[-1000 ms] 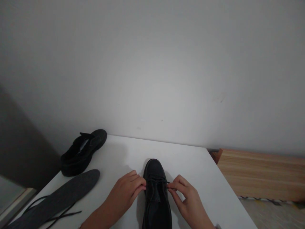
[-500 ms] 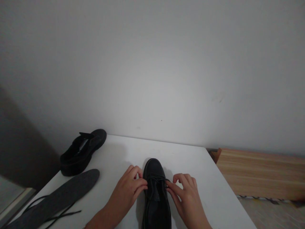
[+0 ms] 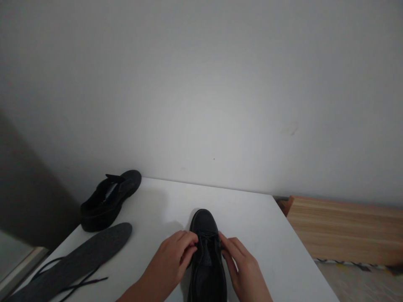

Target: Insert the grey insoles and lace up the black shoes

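A black lace-up shoe rests on the white table with its toe pointing away from me. A dark shoelace crosses the lowest part of its lacing. My left hand is closed at the left eyelet flap, thumb and fingertips pinching the shoelace; its end is hidden. On the opposite side, my right hand has thumb and forefinger closed on the shoelace by the right eyelets, against the shoe's side. Below the lacing, the tongue and the shoe's opening are visible.
At the back left stands a second black shoe, its tongue raised and no lace visible. A grey insole lies in front of it, with a loose black shoelace beside and under it. A wooden board is beyond the table's right edge.
Both hands have drawn in against the shoe, and their spread fingers have folded closer together. The right hand has shifted slightly left. The shoe has stayed in place.
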### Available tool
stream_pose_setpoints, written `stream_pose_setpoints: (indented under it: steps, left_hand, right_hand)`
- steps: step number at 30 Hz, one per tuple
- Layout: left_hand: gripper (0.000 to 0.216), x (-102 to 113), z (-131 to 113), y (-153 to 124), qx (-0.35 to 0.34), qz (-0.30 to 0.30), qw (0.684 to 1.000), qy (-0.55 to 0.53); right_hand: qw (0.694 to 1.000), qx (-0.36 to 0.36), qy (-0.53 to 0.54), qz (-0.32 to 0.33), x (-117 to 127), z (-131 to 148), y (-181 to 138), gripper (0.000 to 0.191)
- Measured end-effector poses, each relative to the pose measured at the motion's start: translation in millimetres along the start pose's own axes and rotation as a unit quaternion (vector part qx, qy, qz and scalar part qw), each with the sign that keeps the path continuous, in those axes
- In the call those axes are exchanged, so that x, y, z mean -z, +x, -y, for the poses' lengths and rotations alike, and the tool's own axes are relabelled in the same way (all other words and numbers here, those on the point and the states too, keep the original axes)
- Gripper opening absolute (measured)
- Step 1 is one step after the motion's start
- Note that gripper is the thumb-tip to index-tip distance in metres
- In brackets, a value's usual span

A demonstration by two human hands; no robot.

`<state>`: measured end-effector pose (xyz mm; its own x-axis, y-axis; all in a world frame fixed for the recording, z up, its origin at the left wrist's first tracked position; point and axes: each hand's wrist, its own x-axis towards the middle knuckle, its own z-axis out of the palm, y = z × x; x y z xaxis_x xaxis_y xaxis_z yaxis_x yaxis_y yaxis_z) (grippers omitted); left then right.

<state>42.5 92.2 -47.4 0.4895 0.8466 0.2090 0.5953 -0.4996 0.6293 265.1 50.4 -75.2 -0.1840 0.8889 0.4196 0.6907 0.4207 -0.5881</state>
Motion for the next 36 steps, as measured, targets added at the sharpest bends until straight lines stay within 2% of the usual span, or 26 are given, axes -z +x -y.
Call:
stream_pose_setpoints:
  steps: [3, 6, 11, 16, 20, 23, 25, 27, 30, 31, 33, 36]
  left_hand:
    - [0.017, 1.9, -11.3, -1.9, 0.008, 0.016, 0.999, -0.033]
    - [0.028, -1.2, -17.5, -4.8, 0.004, 0.046, 0.999, -0.027]
    - [0.031, -12.5, -23.8, -0.4, 0.004, 0.075, 0.992, 0.099]
    - [0.038, -16.0, -36.0, 14.4, 0.029, 0.106, 0.971, 0.213]
    - [0.039, -16.4, -37.0, 17.5, 0.021, 0.099, 0.967, 0.233]
    - [0.034, -13.6, -37.5, 16.4, 0.013, 0.077, 0.972, 0.223]
    - [0.03, -7.6, -40.3, 16.8, 0.015, 0.061, 0.977, 0.202]
    - [0.028, 2.8, -44.3, 18.3, 0.008, 0.033, 0.988, 0.15]
    - [0.023, 25.3, -49.9, 20.6, -0.03, -0.033, 0.999, -0.02]
    - [0.022, 33.5, -51.1, 21.0, -0.033, -0.055, 0.994, -0.089]
    - [0.02, 48.6, -51.6, 21.4, -0.01, -0.099, 0.972, -0.213]
    - [0.018, 62.6, -46.2, 21.2, 0.047, -0.166, 0.925, -0.338]
  right_hand:
    - [1.0, 0.015, -0.007, -0.002, 4.3, 7.7, 0.2, 0.048]
    - [0.999, 0.028, -0.036, 0.016, 6.5, 15.4, 0.5, 0.046]
    - [0.982, 0.033, -0.175, 0.056, -3.9, 20.9, 1.2, 0.047]
    - [0.953, 0.035, -0.297, 0.047, -15.7, 25.1, 9.7, 0.049]
    - [0.941, 0.04, -0.334, 0.04, -18.3, 29.1, 15.5, 0.042]
    - [0.944, 0.032, -0.328, 0.022, -20.0, 31.5, 16.6, 0.038]
    - [0.957, 0.024, -0.289, -0.008, -20.0, 33.4, 16.8, 0.037]
    - [0.979, 0.018, -0.202, -0.031, -16.2, 36.5, 17.7, 0.034]
    - [0.999, -0.009, -0.002, -0.045, 0.0, 46.5, 22.0, 0.022]
    - [0.996, -0.025, 0.074, -0.052, 7.8, 51.3, 24.5, 0.018]
    - [0.97, -0.056, 0.22, -0.083, 24.7, 61.1, 30.3, 0.017]
    - [0.912, -0.066, 0.356, -0.192, 46.6, 68.3, 38.2, 0.014]
